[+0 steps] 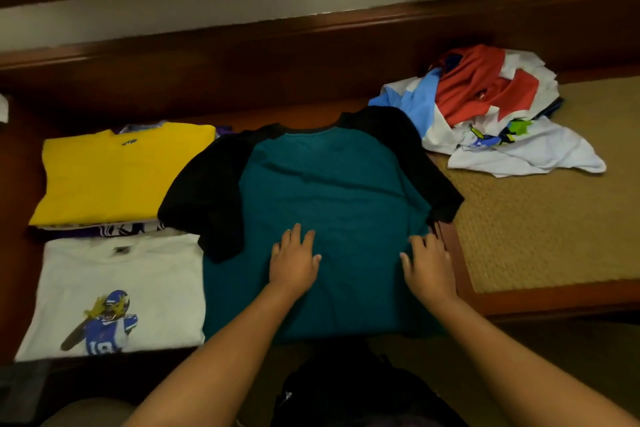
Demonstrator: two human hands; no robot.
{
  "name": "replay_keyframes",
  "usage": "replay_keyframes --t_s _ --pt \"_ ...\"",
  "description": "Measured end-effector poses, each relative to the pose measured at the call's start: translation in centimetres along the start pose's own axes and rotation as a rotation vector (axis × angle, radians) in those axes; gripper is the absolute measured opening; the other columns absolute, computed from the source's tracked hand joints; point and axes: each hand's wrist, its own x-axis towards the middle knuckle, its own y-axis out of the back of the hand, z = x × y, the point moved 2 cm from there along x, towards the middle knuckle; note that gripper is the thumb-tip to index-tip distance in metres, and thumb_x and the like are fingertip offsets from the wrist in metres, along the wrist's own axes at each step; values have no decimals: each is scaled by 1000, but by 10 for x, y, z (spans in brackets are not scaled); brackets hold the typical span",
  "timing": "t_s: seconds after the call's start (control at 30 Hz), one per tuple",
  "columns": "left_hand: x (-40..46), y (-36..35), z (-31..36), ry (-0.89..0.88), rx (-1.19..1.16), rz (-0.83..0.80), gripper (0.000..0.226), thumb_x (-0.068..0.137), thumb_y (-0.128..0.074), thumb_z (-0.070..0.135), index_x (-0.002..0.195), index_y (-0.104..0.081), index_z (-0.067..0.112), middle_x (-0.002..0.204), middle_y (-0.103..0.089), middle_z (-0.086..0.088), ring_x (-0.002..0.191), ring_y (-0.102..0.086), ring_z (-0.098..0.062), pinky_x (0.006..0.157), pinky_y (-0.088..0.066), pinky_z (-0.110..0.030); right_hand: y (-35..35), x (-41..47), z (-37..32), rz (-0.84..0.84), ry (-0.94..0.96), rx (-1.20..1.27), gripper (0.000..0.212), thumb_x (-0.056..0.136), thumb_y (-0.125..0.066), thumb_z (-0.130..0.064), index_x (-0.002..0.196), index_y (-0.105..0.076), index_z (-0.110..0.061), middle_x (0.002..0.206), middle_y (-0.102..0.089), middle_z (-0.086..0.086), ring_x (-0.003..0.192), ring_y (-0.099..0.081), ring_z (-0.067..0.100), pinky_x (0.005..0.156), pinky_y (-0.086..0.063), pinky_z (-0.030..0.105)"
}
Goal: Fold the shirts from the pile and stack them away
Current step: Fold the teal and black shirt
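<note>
Flat now: left hand [293, 262], right hand [427, 263] splayed wide, pressing teal shirt [332, 191]; pile [485, 107] beside.

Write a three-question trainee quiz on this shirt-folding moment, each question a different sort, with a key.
1. True or false: both hands lie flat on the teal shirt.
2. The unfolded pile lies: A) far right, B) far left, C) nearest the camera.
3. Fill in: the folded shirt atop the far-left stack is ____.

Key:
1. True; left hand and right hand both press it flat.
2. A
3. Yellow
</note>
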Motion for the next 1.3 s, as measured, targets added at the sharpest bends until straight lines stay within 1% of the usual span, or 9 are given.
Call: replay_keyframes --t_s 0.1,0.17,0.23,0.43,0.67,0.83,1.1,1.2,1.3 --pt "-43 -25 18 -50 16 11 55 99 -40 42 148 -27 21 151 -26 -9 136 -27 -26 108 -29 -40 -9 -32 4 -146 -175 4 28 90 -60 -36 90 -46 -12 89 -55 7 83 -56 27 66 -44 37" --pt "-67 -42 24 -42 16 -10 56 99 -41 42 149 -24 23 149 -26 -8 133 -29 -25 107 -30 -38 -16 -42 8 -184 -243 87 16 93 -55 -23 90 -47 -9 90 -56 10 84 -57 29 66 -42 35" --pt "-83 -55 23 -13 20 -41 61 99 -42 42 152 -15 26 154 -19 -8 137 -25 -27 109 -31 -40 -14 -45 14 -141 -332 269 3 92 -49 -6 89 -50 -6 88 -57 13 84 -56 31 69 -39 34" --pt "-96 -61 14 21 -37 -99 65 99 -45 35 153 -9 26 161 -2 -5 143 -15 -29 113 -26 -46 9 -54 44 56 -731 740 25 86 -41 8 70 -41 -11 72 -41 6 81 -43 22 59 -33 30" --pt "-86 -45 21 18 10 -99 52 98 -46 31 145 -30 16 147 -30 -12 131 -32 -31 103 -37 -45 44 -57 80 -97 -584 250 22 92 -52 -6 113 -51 0 109 -59 21 101 -56 38 84 -47 41" --pt "-48 -15 56 -57 -15 9 44 96 -44 27 137 -42 10 136 -43 -13 125 -39 -31 98 -41 -44 57 -29 80 -76 -548 308 26 92 -46 -5 117 -55 -5 113 -60 20 100 -58 35 73 -42 32" --pt "81 45 130 -173 -148 87 48 96 -48 21 141 -40 9 141 -42 -13 127 -39 -33 103 -39 -45 61 67 80 -47 -518 482 40 94 -56 -16 130 -51 0 131 -55 23 121 -51 37 95 -41 37" --pt "134 55 146 -117 -181 75 52 95 -51 21 143 -38 8 142 -41 -18 126 -40 -37 106 -36 -45 54 98 86 -100 -482 476 36 91 -62 -19 123 -55 -4 121 -61 21 110 -59 37 87 -46 38" --pt "171 54 153 -19 -184 -16 61 94 -52 26 148 -28 10 147 -33 -21 130 -37 -41 109 -33 -46 49 120 86 -113 -526 686 6 93 -55 -11 99 -58 -9 81 -65 17 60 -64 22 55 -50 30"
